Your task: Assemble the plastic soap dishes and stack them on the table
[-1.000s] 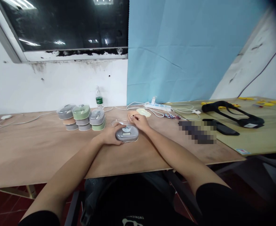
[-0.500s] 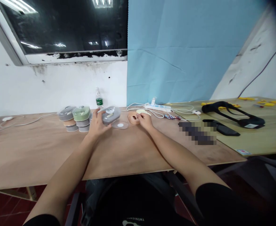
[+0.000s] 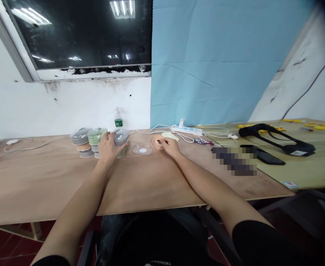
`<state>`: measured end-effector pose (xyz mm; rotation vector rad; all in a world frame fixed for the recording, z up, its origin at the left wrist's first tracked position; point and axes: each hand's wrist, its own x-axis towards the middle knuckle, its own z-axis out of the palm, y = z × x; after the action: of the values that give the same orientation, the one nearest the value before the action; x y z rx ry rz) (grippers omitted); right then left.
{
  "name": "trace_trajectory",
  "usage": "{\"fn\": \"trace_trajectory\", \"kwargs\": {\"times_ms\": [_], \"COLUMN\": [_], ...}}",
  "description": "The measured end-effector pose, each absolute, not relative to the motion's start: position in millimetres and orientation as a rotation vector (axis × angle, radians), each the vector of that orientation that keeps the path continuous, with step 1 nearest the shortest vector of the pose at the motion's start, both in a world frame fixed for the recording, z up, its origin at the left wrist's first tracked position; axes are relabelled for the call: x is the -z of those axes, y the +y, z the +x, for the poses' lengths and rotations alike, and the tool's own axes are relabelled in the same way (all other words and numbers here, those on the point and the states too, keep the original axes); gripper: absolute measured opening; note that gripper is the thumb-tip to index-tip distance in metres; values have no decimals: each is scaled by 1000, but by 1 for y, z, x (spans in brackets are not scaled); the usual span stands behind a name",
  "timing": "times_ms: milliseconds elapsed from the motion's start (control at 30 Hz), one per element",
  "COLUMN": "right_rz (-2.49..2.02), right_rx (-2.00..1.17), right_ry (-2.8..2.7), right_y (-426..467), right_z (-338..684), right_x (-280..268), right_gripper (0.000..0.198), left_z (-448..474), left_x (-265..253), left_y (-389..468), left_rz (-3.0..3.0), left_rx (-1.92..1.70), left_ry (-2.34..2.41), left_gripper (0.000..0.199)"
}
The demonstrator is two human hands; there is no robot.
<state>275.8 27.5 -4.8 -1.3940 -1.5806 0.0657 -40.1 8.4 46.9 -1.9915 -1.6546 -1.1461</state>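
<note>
My left hand (image 3: pixel 108 147) is at a grey oval container with a clear lid (image 3: pixel 121 136), thumb along its front and fingers at its left side. That container sits on a green one, partly hidden by the hand. To its left stand stacked containers, with a grey-topped one (image 3: pixel 80 136) and a green-topped one (image 3: pixel 97 135) uppermost. My right hand (image 3: pixel 171 146) pinches at the dark opening of a peach-coloured oval piece (image 3: pixel 156 141) lying on the table. Between my hands lies a clear oval lid with a white round sticker (image 3: pixel 142 149).
A pale yellow-green piece (image 3: pixel 170 136) lies behind my right hand. Farther back are a bottle with a green label (image 3: pixel 118 117), a power strip (image 3: pixel 186 130) and white cables. On the right lie a black strapped headset frame (image 3: pixel 278 137) and a black flat object (image 3: pixel 267 155).
My left hand has carried the grey container left and down onto the stack's right column. My right hand has shifted slightly over the peach piece. The view has tilted up a little.
</note>
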Motion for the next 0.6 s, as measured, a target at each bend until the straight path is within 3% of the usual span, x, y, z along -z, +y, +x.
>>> {"fn": "trace_trajectory", "kwargs": {"times_ms": [600], "right_rz": [-1657], "right_rx": [146], "right_ry": [-1424], "right_y": [45], "right_z": [314], "right_x": [16], "right_gripper": [20], "left_z": [-46], "left_x": [-43], "left_y": [16], "left_rz": [-1928], "left_rx": [1239], "left_ry": [-1578], "left_gripper": [61]}}
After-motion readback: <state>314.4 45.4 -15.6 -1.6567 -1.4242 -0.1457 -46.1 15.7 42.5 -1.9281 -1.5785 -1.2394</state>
